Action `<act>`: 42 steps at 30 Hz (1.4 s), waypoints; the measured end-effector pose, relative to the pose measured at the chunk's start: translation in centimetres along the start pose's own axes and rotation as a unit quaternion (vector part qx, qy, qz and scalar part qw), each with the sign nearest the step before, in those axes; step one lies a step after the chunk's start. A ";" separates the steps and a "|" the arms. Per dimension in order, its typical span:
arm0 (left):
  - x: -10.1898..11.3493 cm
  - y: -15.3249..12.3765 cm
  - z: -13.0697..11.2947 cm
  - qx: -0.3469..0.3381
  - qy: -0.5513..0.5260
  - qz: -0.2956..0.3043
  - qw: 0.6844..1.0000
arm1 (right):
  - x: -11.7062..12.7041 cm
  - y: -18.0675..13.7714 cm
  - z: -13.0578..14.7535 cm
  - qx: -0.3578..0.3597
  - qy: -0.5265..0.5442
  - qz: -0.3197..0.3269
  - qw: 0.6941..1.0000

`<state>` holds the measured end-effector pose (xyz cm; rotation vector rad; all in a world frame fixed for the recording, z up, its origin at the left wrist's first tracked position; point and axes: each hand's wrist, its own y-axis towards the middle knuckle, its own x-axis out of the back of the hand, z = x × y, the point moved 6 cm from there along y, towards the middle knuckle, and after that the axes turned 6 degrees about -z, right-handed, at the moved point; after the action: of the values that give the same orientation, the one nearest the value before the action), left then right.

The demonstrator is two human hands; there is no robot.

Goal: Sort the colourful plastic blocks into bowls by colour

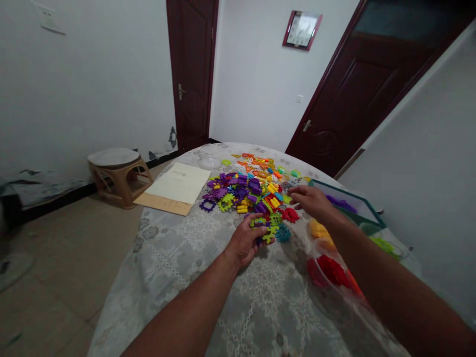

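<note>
My left hand (pixel 246 243) is closed around a few green and purple plastic building pieces (pixel 268 232), just in front of a heap of colourful pieces (pixel 238 191). Purple, yellow, green, blue and red parts make up that heap, many of them toothed like gears. My right hand (pixel 305 199) hovers at the heap's right side, fingers slightly curled and apart, with nothing visible in them. Below it lies a red gear-like piece (pixel 290 214). A teal toothed piece (pixel 283 233) rests beside my left hand.
White paper on a brown board (pixel 167 204) lies at the left. On the right stand a green-rimmed box (pixel 366 201) with purple pieces and a clear container of red pieces (pixel 330 270), near yellow ones (pixel 320 232). A stool (pixel 122 183) stands beyond the patterned tablecloth (pixel 178 258).
</note>
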<state>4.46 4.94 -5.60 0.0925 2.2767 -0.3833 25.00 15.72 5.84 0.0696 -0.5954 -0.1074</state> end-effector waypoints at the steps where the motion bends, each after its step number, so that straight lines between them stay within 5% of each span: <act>1: 0.0 0.0 0.0 -0.001 -0.001 0.003 1.000 | -1.0 -1.8 0.5 0.028 -0.016 0.043 0.999; 4: -0.1 0.0 -0.2 -0.008 -0.002 0.005 1.000 | -3.6 -7.1 1.9 0.114 -0.059 0.146 0.981; 8: -0.1 0.1 -0.3 -0.016 0.014 0.004 1.000 | -5.2 -10.9 2.5 0.145 -0.078 0.146 0.975; 21: -0.1 0.3 0.0 0.013 -0.006 0.009 1.000 | -4.5 -11.4 0.4 0.058 -0.021 0.151 0.987; 26: -0.5 0.2 -0.3 0.002 0.014 0.012 1.000 | -0.2 -10.9 0.6 0.060 -0.023 0.084 0.994; 31: -0.4 0.5 -0.1 0.000 0.035 0.014 0.999 | 7.0 -10.2 -2.2 0.066 -0.092 -0.049 0.992; 37: -0.6 0.7 0.2 0.005 0.048 0.031 0.998 | 17.9 -10.5 -7.3 0.043 -0.357 -0.272 0.893; 42: -0.5 0.8 0.2 -0.002 0.052 0.031 0.998 | 20.7 -11.2 -10.0 0.005 -0.409 -0.313 0.857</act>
<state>5.12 5.62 -5.56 0.1835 2.3704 -0.3477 46.72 2.50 8.00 0.2333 -1.4167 -0.8001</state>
